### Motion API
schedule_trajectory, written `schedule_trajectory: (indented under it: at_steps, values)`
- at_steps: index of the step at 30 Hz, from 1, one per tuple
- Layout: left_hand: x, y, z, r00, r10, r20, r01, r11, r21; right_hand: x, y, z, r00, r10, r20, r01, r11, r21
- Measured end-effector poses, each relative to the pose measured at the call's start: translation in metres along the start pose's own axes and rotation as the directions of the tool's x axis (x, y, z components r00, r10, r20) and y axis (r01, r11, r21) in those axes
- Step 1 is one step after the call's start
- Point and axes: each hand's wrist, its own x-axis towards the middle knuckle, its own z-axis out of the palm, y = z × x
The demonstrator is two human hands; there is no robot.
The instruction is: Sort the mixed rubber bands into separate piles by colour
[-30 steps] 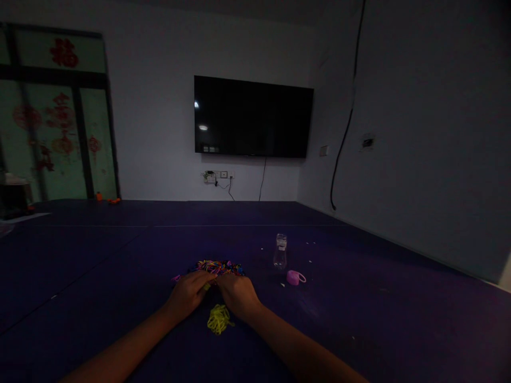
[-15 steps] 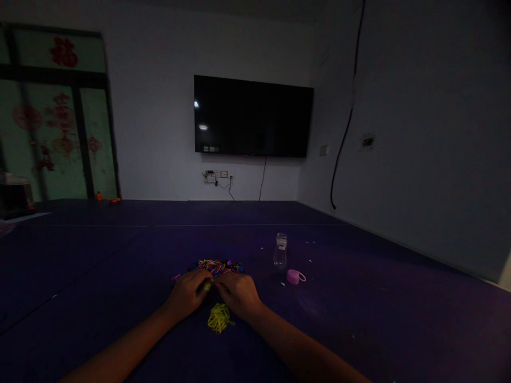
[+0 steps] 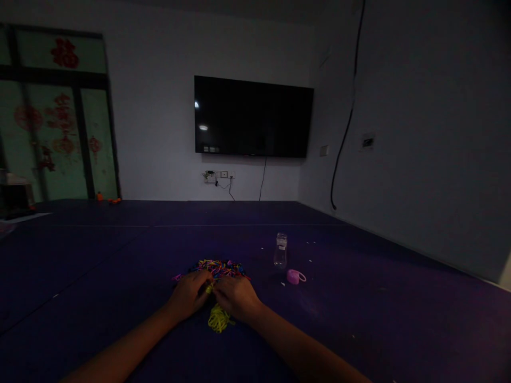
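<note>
A heap of many-coloured rubber bands (image 3: 217, 267) lies on the purple floor mat (image 3: 120, 266) in front of me. A smaller pile of yellow bands (image 3: 217, 319) sits nearer to me. My left hand (image 3: 187, 294) and my right hand (image 3: 236, 297) meet between the two piles, fingers curled and pinched together on a yellow band (image 3: 208, 288). The room is dim, so the fingertips are hard to make out.
A clear small bottle (image 3: 280, 250) stands right of the heap, with a pink lid (image 3: 294, 276) lying beside it. A dark wall-mounted screen (image 3: 253, 116) hangs ahead. Glass doors with red paper cuts (image 3: 56, 127) are at the left. Small orange objects (image 3: 107, 199) lie by the doors.
Both hands have drawn back a little from the coloured heap toward the yellow pile, still pinched together on the yellow band.
</note>
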Motion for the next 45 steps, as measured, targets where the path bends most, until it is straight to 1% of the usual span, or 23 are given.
schedule_trajectory:
  at_steps: [5, 12, 16, 22, 27, 32, 36, 40, 45]
  values:
    - [0.0, 0.001, 0.0, 1.0, 0.014, 0.012, -0.014, 1.0, 0.027, -0.001, 0.001, 0.002, 1.0, -0.015, 0.002, 0.015, 0.999, -0.035]
    - [0.0, 0.005, -0.001, 1.0, 0.018, 0.009, -0.018, 1.0, 0.015, -0.002, 0.001, 0.0, 1.0, 0.009, 0.02, -0.009, 0.999, 0.037]
    - [0.0, 0.005, -0.002, 0.999, 0.033, -0.003, -0.033, 0.999, 0.001, -0.002, 0.0, -0.002, 1.0, 0.017, 0.008, -0.017, 0.998, 0.06]
    - [-0.001, 0.002, 0.0, 1.0, 0.008, 0.004, -0.008, 1.0, -0.008, -0.003, -0.001, -0.002, 0.999, 0.05, -0.012, -0.049, 0.995, 0.085]
    - [-0.001, 0.002, -0.001, 1.0, -0.018, -0.004, 0.018, 1.0, -0.025, -0.001, -0.004, -0.006, 0.998, 0.068, -0.013, -0.067, 0.996, 0.052]
    - [-0.002, 0.003, -0.001, 1.0, -0.007, 0.006, 0.006, 1.0, 0.007, -0.001, -0.006, -0.005, 0.998, 0.057, -0.037, -0.055, 0.997, 0.06]
    - [-0.002, 0.004, 0.0, 0.999, 0.022, 0.025, -0.023, 0.999, 0.032, -0.002, -0.006, -0.005, 0.998, 0.06, -0.017, -0.059, 0.996, 0.067]
    - [-0.001, 0.008, -0.001, 0.999, 0.033, 0.04, -0.033, 0.999, 0.005, -0.002, -0.007, -0.008, 0.999, 0.049, -0.01, -0.048, 0.995, 0.085]
    - [0.001, 0.011, -0.004, 1.0, 0.015, 0.02, -0.014, 0.999, -0.029, -0.003, -0.008, -0.009, 0.998, 0.048, -0.035, -0.044, 0.992, 0.117]
